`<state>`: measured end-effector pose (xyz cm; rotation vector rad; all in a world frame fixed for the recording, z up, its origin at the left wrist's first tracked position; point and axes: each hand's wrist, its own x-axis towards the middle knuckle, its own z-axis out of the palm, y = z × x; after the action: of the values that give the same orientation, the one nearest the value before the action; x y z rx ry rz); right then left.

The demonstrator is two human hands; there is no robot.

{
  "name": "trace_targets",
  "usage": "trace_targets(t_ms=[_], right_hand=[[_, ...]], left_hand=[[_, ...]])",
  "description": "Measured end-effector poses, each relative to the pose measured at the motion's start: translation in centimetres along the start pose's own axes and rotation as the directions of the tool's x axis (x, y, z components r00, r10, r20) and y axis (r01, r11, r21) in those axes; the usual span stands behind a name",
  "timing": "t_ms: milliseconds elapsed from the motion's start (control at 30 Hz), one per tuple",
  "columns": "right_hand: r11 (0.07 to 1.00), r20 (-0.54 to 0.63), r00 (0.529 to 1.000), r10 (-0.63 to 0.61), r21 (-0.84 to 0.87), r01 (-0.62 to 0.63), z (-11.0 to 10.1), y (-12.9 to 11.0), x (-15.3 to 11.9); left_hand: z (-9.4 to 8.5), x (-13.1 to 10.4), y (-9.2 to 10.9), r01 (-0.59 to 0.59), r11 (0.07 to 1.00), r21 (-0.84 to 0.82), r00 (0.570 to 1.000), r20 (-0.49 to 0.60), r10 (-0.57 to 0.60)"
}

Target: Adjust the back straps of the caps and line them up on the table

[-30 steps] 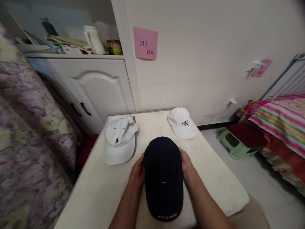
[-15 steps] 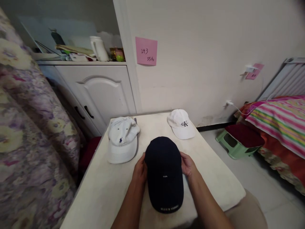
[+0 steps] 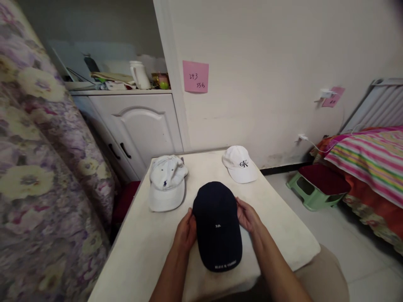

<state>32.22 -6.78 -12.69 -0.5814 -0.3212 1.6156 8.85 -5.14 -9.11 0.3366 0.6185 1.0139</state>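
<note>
A dark navy baseball cap point(image 3: 217, 209) is between my two hands over the near middle of the table, its brim toward me with white lettering along the edge. My left hand point(image 3: 186, 230) grips the cap's left side, and my right hand point(image 3: 247, 216) has hold of the right side. Both hands' fingertips are partly hidden by the cap. Beyond my left hand lies a pale blue-white cap point(image 3: 166, 184) with a small dark emblem. Toward the far right of the table sits a white cap point(image 3: 239, 164) with black letters.
The cream-covered table point(image 3: 141, 251) stands against the wall. A floral curtain point(image 3: 47, 176) hangs at the left, beside a white cabinet point(image 3: 141, 126). At right are a green stool point(image 3: 302, 191) with a dark red top and a bed with a striped cover point(image 3: 371, 147).
The view has shifted slightly, moving the cabinet and left cap rightward in the picture. The navy cap is still between both hands, its brim now a little higher in the view.
</note>
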Motion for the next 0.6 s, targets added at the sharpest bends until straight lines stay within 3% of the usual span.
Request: trace_targets(t_ms=[367, 600], right_hand=[[0.982, -0.106, 0.990, -0.091, -0.177, 0.071, -1.7, 0.7, -7.3], [0.864, -0.155, 0.976, -0.151, -0.500, 0.054, -2.3, 1.1, -10.1]], left_hand=[[-1.4, -3.0, -0.9, -0.113, 0.986, 0.121, 0.991, -0.054, 0.120], [-1.9, -3.6, -1.4, -0.150, 0.963, 0.222, 0.982, -0.078, 0.171]])
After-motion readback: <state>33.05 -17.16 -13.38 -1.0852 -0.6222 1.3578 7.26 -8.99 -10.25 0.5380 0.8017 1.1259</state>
